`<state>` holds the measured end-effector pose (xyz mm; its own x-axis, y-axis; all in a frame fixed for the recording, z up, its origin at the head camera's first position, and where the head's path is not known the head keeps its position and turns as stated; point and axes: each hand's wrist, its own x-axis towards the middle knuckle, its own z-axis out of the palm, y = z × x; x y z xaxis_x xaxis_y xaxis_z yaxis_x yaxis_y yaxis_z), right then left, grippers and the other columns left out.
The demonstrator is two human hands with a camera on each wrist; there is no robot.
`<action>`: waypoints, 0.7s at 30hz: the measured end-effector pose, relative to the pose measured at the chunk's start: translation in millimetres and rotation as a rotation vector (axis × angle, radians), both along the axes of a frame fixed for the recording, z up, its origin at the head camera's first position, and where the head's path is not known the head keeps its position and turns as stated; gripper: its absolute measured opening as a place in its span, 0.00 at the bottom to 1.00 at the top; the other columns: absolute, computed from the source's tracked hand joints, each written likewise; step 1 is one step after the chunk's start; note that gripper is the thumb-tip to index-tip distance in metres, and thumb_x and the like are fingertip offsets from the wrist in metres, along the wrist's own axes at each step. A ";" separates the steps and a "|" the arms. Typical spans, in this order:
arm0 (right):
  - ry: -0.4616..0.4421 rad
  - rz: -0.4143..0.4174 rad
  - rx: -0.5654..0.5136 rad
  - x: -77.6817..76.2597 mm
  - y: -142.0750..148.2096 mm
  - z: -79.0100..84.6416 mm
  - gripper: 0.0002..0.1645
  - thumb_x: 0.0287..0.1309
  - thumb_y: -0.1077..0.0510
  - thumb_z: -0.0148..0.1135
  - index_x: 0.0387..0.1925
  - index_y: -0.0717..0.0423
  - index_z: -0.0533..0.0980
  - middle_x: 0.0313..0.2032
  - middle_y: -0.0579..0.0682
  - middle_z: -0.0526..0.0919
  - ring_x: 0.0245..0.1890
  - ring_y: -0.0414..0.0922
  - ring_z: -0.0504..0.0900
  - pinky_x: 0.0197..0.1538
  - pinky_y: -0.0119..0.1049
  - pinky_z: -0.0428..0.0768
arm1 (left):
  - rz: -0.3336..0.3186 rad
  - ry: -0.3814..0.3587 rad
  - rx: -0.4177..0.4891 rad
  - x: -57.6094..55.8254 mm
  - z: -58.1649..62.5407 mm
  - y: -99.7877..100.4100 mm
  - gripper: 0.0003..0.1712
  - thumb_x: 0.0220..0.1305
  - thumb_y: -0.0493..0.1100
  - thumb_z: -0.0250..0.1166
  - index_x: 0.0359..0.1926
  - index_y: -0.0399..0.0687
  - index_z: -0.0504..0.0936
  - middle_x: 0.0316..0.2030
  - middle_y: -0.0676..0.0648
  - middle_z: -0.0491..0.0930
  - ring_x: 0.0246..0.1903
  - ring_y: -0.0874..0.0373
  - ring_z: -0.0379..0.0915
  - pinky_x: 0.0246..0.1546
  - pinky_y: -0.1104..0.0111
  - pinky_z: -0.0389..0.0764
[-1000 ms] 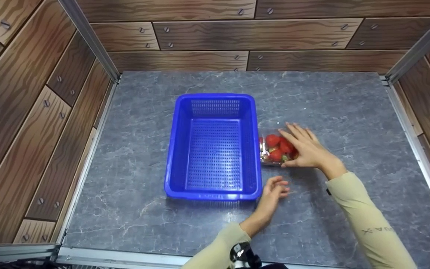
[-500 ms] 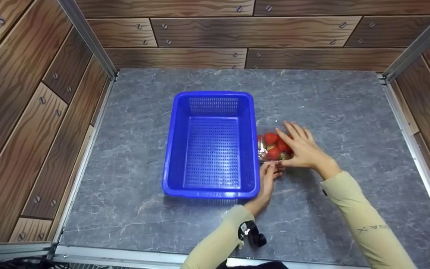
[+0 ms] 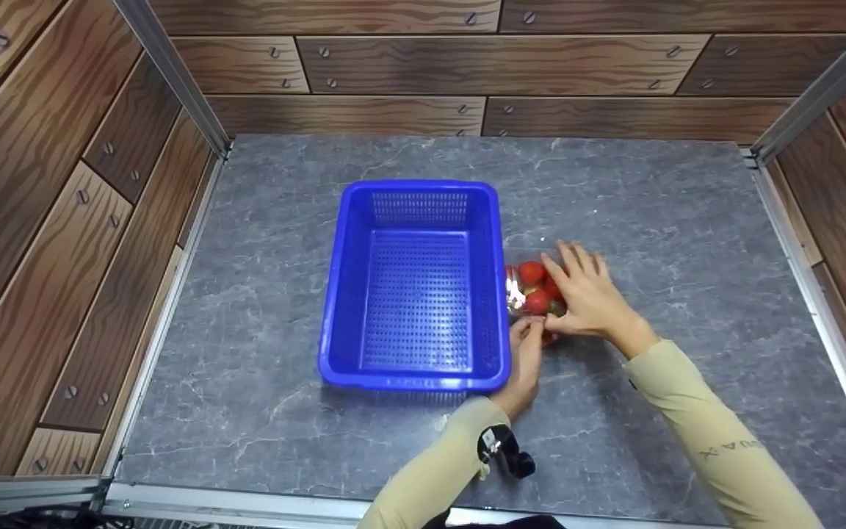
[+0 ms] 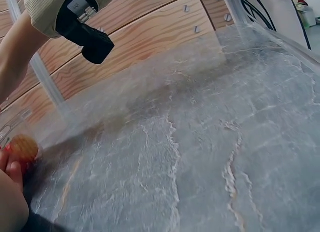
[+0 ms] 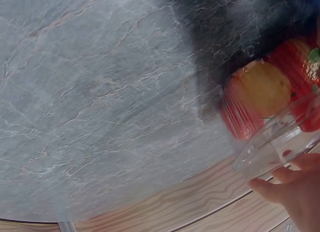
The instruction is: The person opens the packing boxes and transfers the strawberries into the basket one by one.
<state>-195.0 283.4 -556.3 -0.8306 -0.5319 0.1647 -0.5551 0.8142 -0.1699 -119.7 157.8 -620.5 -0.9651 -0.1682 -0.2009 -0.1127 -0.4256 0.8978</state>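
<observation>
A clear plastic box of red strawberries [image 3: 537, 300] lies on the table, close against the basket's right side. My right hand [image 3: 590, 299] spans the box's right end, thumb at the near side and fingers spread toward the far side. In the right wrist view, its fingers [image 5: 280, 178] lie at the clear rim [image 5: 274, 148]. My left hand [image 3: 526, 364] pinches at the near edge of the box, its fingers partly hidden beneath the right thumb. The left wrist view catches only curled fingers [image 4: 14, 167] beside the box.
A blue perforated basket [image 3: 416, 383] with nothing in it stands left of the box, its rim beside my left wrist. Wood-patterned walls [image 3: 393, 66] enclose the grey marbled table [image 3: 247, 294] at the back and sides. A metal rail [image 3: 232, 507] runs along the front.
My left hand has moved away from me, up to the near edge of the strawberry box, and its fingers have closed there. The right hand has barely shifted.
</observation>
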 end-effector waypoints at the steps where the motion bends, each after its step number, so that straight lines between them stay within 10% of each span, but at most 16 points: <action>1: 0.005 -0.004 0.003 -0.2 -1.1 0.0 0.63 0.34 0.34 0.67 0.70 0.65 0.62 0.69 0.74 0.59 0.67 0.73 0.57 0.60 0.75 0.55 | 0.008 -0.007 -0.032 -0.2 0.1 0.1 0.10 0.66 0.36 0.59 0.36 0.33 0.83 0.33 0.47 0.85 0.31 0.61 0.79 0.39 0.63 0.81; 12: -0.011 -0.033 0.011 -1.7 -8.7 5.2 0.61 0.35 0.35 0.70 0.68 0.64 0.65 0.66 0.75 0.63 0.64 0.75 0.60 0.57 0.77 0.57 | 0.061 -0.131 -0.185 -3.0 5.4 1.4 0.17 0.68 0.49 0.60 0.27 0.44 0.86 0.24 0.55 0.80 0.26 0.65 0.72 0.32 0.69 0.73; 21: 0.014 0.013 0.017 -5.3 -8.2 10.9 0.60 0.34 0.35 0.73 0.66 0.65 0.68 0.62 0.77 0.67 0.61 0.76 0.64 0.53 0.77 0.63 | 0.041 -0.073 -0.021 -5.4 4.0 2.1 0.16 0.69 0.43 0.58 0.37 0.33 0.86 0.33 0.45 0.86 0.30 0.52 0.84 0.37 0.60 0.82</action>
<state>-200.3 275.2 -545.4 -0.8210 -0.5458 0.1676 -0.5683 0.8093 -0.1485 -125.1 159.9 -616.5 -0.9403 -0.2119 -0.2662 -0.1610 -0.4120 0.8968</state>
